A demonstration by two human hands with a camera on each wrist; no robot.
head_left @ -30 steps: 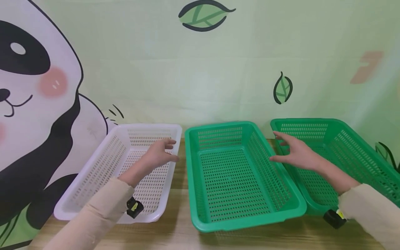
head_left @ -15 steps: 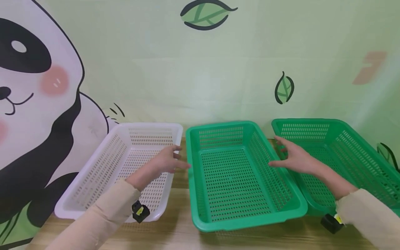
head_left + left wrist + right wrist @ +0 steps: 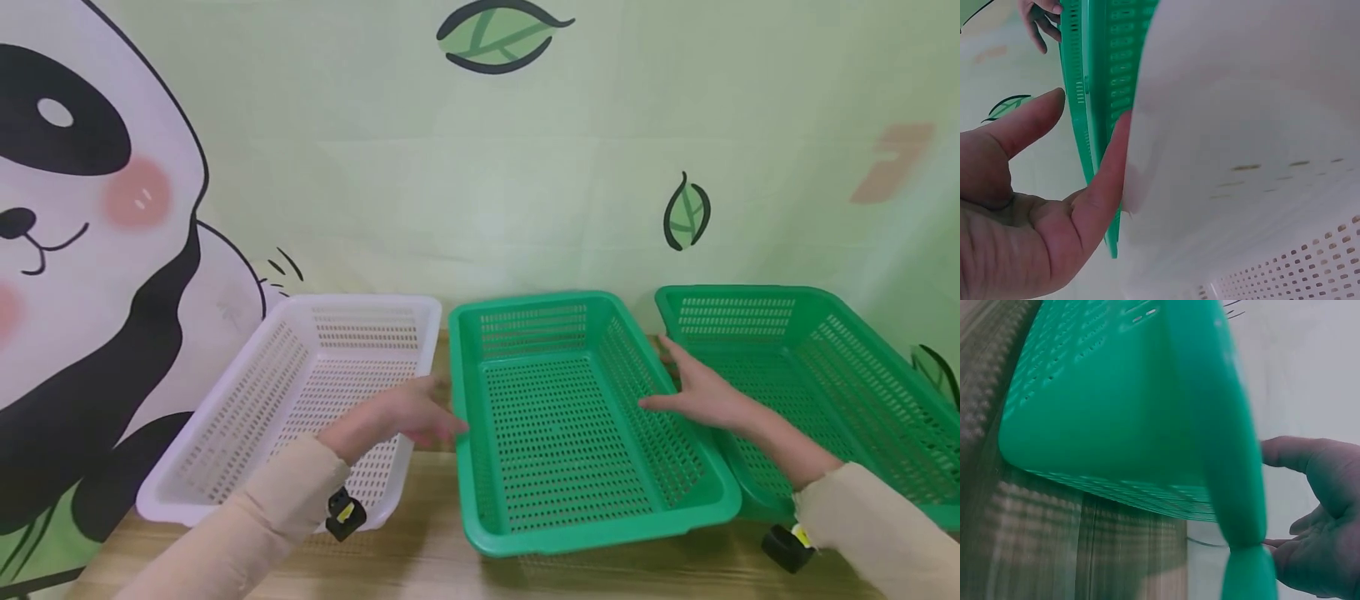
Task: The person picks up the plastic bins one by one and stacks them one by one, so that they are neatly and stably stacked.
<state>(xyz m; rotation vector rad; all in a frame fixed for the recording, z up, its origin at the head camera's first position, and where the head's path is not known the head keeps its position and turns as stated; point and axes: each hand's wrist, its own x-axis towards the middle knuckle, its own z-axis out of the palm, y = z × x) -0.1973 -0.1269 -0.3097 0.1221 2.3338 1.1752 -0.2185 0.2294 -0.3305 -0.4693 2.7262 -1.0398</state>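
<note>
- My head view is bright and evenly lit, with pale glare on the wooden table (image 3: pixel 431 560) and soft shadow under the middle green basket (image 3: pixel 577 537).
- My left hand (image 3: pixel 414 410) blurs slightly there.
- My right-wrist view is dimmer, its near green rim (image 3: pixel 1225 444) out of focus.

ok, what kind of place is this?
Probably a small staged recording spot; the wider room isn't visible. Signs: a panda-and-leaf printed backdrop behind a wood-grain tabletop, a white basket, a middle green basket and a right-hand green basket lined up, and a black wrist device.
</note>
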